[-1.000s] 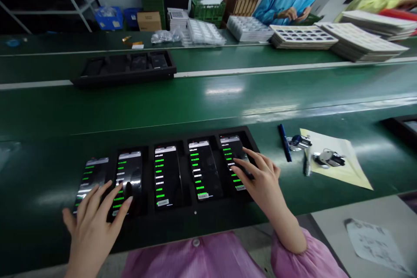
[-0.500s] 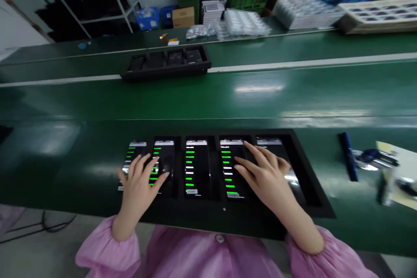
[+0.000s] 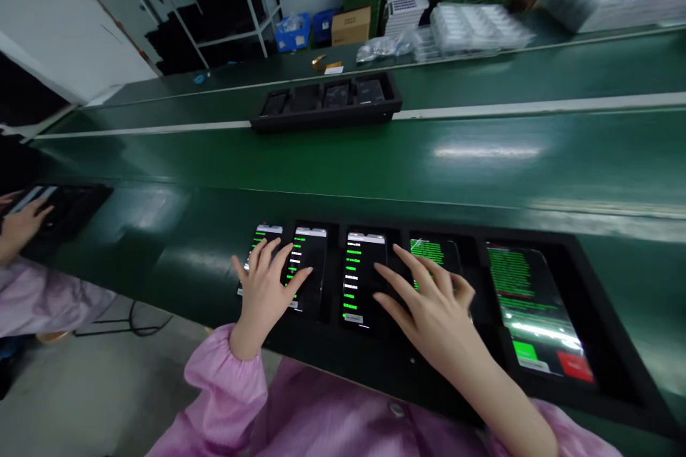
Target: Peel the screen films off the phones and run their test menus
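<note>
Several phones with lit screens lie in a row along a black tray (image 3: 605, 278) on the green bench. My left hand (image 3: 268, 282), fingers spread, hovers over or touches the two leftmost phones, one of them the second phone (image 3: 314, 271). My right hand (image 3: 429, 293) has its fingers apart, with fingertips at the right edge of the middle phone (image 3: 364, 278), and partly covers the fourth phone (image 3: 434, 251). The rightmost phone (image 3: 528, 300) shows green text with a green and a red block at its bottom. Neither hand holds anything.
A second black tray (image 3: 326, 114) with dark items sits across the bench. Behind it are plastic bags (image 3: 389, 46), clear trays (image 3: 471, 28), a cardboard box (image 3: 351, 25) and crates. At far left, another person's hand (image 3: 24, 225) is over a black tray (image 3: 75, 207).
The view has swung left, bringing another person's hand into sight. My right hand has moved from the fourth phone toward the middle one. The two rightmost screens now show green text.
</note>
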Demonstrator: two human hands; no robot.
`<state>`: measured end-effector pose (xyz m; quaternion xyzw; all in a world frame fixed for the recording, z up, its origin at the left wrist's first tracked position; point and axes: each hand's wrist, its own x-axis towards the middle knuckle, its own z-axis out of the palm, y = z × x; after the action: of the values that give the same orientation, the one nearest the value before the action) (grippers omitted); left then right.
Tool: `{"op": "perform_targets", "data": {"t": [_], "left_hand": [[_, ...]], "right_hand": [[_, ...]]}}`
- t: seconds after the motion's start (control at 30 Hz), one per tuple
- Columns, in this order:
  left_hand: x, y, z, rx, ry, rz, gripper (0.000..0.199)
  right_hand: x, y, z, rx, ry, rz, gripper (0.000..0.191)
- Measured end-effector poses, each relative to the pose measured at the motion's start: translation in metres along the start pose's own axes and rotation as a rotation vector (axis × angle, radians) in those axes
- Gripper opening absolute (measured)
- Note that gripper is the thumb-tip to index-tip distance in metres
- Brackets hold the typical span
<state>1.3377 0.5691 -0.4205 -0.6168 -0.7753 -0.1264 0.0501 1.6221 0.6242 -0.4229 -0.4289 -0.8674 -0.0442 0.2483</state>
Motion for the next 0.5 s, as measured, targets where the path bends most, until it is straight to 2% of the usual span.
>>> {"op": "perform_targets", "data": {"t": [0.17, 0.3, 0.43, 0.5], "left_hand": [[0.004, 0.001, 0.001, 0.017, -0.056, 0.019, 0.051], [0.015, 0.006, 0.004, 0.016, -0.069, 0.005, 0.054], [0.016, -0.001, 0.000, 0.010, -0.090, -0.004, 0.058], [0.010, -0.015, -0.005, -0.010, -0.024, -0.090, 0.065]], "right_hand": [[0.015, -0.011, 0.019, -0.040, -0.062, 0.041, 0.037], [0.014, -0.011, 0.011, -0.031, 0.027, 0.058, 0.042], [-0.007, -0.001, -0.007, 0.010, 0.107, 0.061, 0.044], [-0.028, 0.013, -0.012, 0.064, 0.117, 0.104, 0.040]]}}
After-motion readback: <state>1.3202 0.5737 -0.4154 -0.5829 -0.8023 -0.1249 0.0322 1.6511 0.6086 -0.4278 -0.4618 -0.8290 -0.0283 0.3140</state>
